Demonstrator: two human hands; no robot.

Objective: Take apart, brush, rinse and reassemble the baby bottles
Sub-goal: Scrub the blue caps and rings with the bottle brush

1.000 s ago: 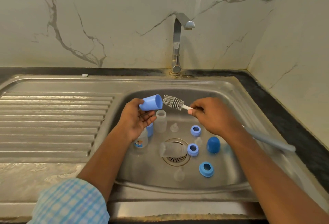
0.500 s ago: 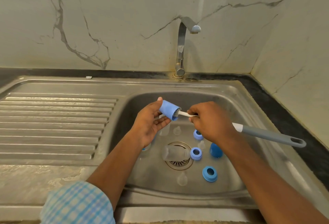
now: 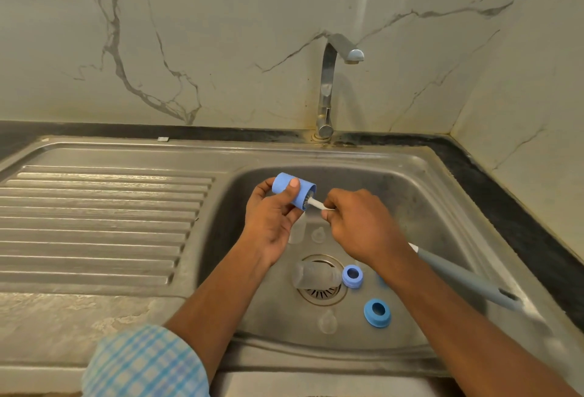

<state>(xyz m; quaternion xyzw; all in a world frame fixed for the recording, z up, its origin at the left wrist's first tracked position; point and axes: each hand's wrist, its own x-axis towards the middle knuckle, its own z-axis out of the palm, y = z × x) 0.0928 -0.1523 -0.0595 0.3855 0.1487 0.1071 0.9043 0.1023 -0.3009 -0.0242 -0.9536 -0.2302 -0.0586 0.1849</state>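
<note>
My left hand [image 3: 271,219] grips a blue bottle cap [image 3: 292,189] above the sink basin [image 3: 410,194], its open end turned right. My right hand [image 3: 360,226] holds a bottle brush [image 3: 467,279] by its white shaft; the bristle head is inside the cap and the grey handle trails to the lower right. A clear bottle [image 3: 314,275] lies on its side over the drain. Two blue collar rings [image 3: 353,276] [image 3: 377,312] and clear teats [image 3: 328,321] rest on the basin floor. Another clear bottle [image 3: 298,230] stands partly hidden behind my left hand.
A steel tap [image 3: 328,87] rises behind the basin, spout to the right, no water running. A ribbed steel drainboard [image 3: 94,223] lies to the left. Marble wall behind and at right, with a dark counter strip [image 3: 505,207] along the sink's right edge.
The brush head went from outside the cap to fully inside it. My left hand tilted the cap's open end down to the right, and the view shifted downward.
</note>
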